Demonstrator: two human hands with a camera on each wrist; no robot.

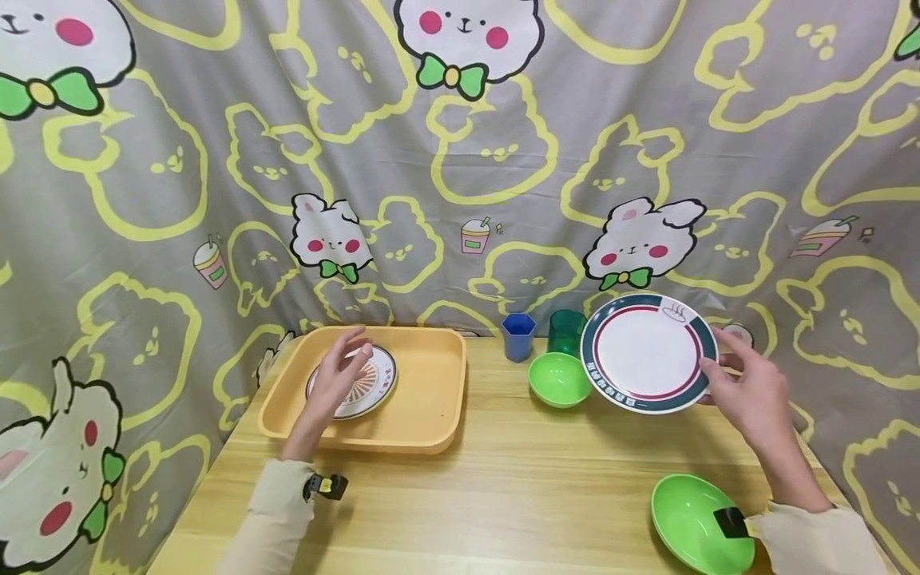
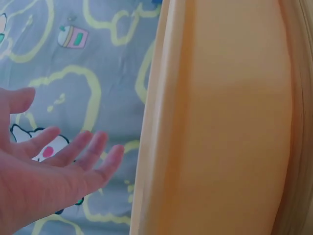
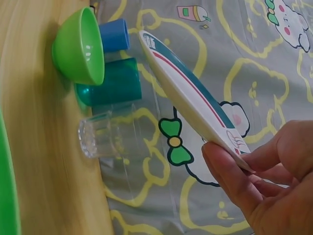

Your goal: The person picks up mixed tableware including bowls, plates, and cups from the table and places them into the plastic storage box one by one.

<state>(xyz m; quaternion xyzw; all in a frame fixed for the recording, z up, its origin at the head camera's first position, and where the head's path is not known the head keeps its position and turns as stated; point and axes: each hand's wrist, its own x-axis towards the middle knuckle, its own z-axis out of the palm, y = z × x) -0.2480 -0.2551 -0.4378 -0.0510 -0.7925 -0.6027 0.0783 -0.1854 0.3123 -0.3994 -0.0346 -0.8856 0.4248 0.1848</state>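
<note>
In the head view my right hand (image 1: pixel 751 391) pinches the right rim of a white plate (image 1: pixel 647 355) with a dark green and red border. The plate is tilted in the air above the table, and the right wrist view shows it nearly edge-on. My left hand (image 1: pixel 339 371) hovers over the yellow tray (image 1: pixel 424 399), holding nothing, its fingers loosely spread in the left wrist view. Inside the tray lies a white plate with an orange ray pattern (image 1: pixel 377 383), partly hidden behind the left hand.
A small green bowl (image 1: pixel 559 382), a blue cup (image 1: pixel 518 337) and a teal cup (image 1: pixel 566 331) stand at the back. A clear glass (image 3: pixel 110 131) shows in the right wrist view. A larger green bowl (image 1: pixel 690 519) sits at the front right. A patterned curtain (image 1: pixel 402 263) closes off the back.
</note>
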